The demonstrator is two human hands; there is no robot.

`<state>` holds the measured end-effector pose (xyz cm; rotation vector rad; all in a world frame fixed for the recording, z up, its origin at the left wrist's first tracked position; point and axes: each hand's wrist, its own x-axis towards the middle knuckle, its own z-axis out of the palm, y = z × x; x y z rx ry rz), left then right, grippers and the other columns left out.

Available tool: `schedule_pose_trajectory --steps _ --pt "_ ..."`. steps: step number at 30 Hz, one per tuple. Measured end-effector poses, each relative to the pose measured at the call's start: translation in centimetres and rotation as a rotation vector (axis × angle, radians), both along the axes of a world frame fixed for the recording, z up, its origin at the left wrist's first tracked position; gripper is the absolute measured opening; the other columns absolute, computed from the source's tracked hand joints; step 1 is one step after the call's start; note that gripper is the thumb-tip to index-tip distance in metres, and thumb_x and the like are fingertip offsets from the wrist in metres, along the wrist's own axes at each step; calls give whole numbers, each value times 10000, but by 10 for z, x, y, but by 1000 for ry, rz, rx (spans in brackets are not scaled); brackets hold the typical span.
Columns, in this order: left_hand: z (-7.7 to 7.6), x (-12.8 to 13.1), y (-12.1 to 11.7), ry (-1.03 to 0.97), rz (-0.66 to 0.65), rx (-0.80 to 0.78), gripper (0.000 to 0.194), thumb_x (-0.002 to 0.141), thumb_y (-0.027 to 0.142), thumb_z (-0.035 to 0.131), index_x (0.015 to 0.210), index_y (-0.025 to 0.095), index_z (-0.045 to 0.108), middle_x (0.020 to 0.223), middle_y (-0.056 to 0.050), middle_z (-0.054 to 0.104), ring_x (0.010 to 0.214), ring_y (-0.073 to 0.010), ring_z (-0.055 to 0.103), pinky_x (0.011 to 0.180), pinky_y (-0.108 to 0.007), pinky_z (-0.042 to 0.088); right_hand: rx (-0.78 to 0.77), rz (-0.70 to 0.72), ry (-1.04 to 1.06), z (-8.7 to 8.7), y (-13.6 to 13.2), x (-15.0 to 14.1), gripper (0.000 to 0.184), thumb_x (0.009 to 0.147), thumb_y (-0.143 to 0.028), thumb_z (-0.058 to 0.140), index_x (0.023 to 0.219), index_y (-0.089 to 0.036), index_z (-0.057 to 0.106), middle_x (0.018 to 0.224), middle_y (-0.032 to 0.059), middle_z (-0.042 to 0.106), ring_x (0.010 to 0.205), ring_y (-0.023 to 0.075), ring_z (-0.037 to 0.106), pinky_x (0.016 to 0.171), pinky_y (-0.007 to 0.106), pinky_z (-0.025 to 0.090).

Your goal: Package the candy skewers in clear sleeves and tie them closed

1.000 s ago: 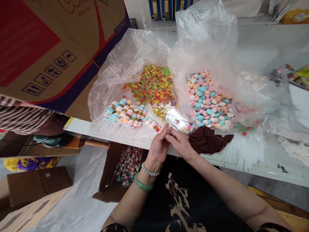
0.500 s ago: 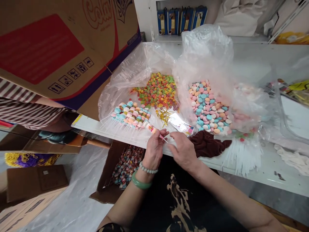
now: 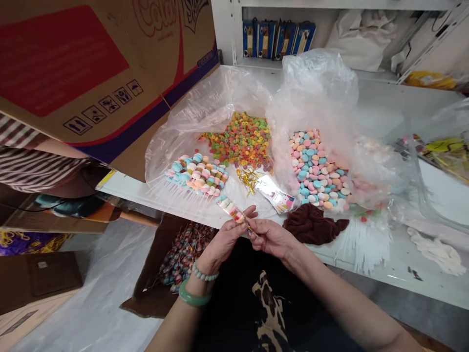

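A candy skewer [image 3: 229, 207] in a clear wrapper slants up from my hands at the table's front edge. My left hand [image 3: 229, 237] holds it around its lower part, thumb and fingers closed on it. At the bottom end of the wrapper, the fingers of my right hand [image 3: 270, 237] are pinched; they partly hide the stick. Just beyond lie gold twist ties [image 3: 248, 180] and a stack of printed clear bags [image 3: 275, 194]. Finished-looking candy skewers [image 3: 200, 173] are piled to the left on white sticks.
Ring gummies [image 3: 242, 139] and pastel round candies [image 3: 318, 171] lie in open plastic bags. A brown cloth [image 3: 315, 224] and white sticks [image 3: 366, 244] are at right. Below left, a carton [image 3: 142, 288] holds wrapped skewers. A large cardboard box [image 3: 91, 63] stands left, a person's striped sleeve [image 3: 29, 168] beside it.
My right hand, apart with spread fingers before, has closed on the lower end of the wrapped skewer. The skewer now shows a wrapper with its top pointing up left. Both hands sit slightly lower.
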<state>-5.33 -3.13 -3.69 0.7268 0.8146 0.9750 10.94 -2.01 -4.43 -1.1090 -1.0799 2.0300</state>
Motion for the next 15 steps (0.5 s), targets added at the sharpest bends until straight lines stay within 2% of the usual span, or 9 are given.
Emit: schedule_pose_trajectory --steps 1,3,5,7,9,10,12,13,15 --pt "-1 -4 1 64 40 30 161 762 326 755 738 167 755 1302 -132 633 1230 -282 541 1027 -349 386 59 -61 -90 2 -1 -1 266 800 -437 609 722 -185 574 614 -25 512 498 91 437 517 233 393" --pt "-5 -7 4 169 148 64 222 763 356 749 652 164 732 1064 -123 720 1070 -247 607 950 -313 417 272 -240 -300 8 0 -6 199 779 -388 622 751 -195 588 735 12 603 687 143 559 633 266 458" --pt "-9 -2 5 175 135 60 292 758 408 745 614 155 714 799 -97 714 835 -208 627 832 -300 451 374 -337 -339 15 5 -16 190 748 -364 642 848 -205 613 878 29 654 801 164 589 689 279 479" --pt "-13 6 4 89 -6 -3 369 772 472 717 607 143 696 639 -77 658 640 -180 595 701 -299 462 248 -319 -216 20 13 -27 237 729 -380 654 880 -202 610 908 35 672 710 151 590 611 272 475" --pt "-18 15 1 53 -45 -87 396 785 507 692 625 145 682 547 -44 599 494 -148 531 565 -275 419 68 -368 -114 22 22 -39 232 691 -373 674 809 -192 588 794 20 669 564 123 548 506 250 432" --pt "-19 17 0 95 23 -109 376 786 497 696 634 154 677 510 -18 562 447 -131 487 518 -259 383 10 -437 -95 23 26 -44 233 663 -354 688 785 -191 576 741 10 662 543 121 545 495 244 426" --pt "-23 17 -1 255 258 -78 250 772 403 740 672 180 693 517 8 545 466 -121 466 509 -238 359 -30 -570 -82 22 35 -51 262 608 -317 709 786 -190 564 692 3 662 588 137 592 548 246 460" --pt "-25 14 -1 330 375 -37 160 759 333 763 699 194 710 565 4 574 525 -130 495 543 -230 377 -26 -580 -85 22 40 -53 281 596 -312 716 798 -188 565 690 7 671 628 148 618 593 255 480" --pt "-27 6 0 404 539 43 45 737 211 779 743 214 735 699 -22 633 686 -154 550 653 -216 411 2 -442 -131 24 52 -51 283 632 -358 708 815 -185 577 706 24 687 660 163 641 634 275 489"
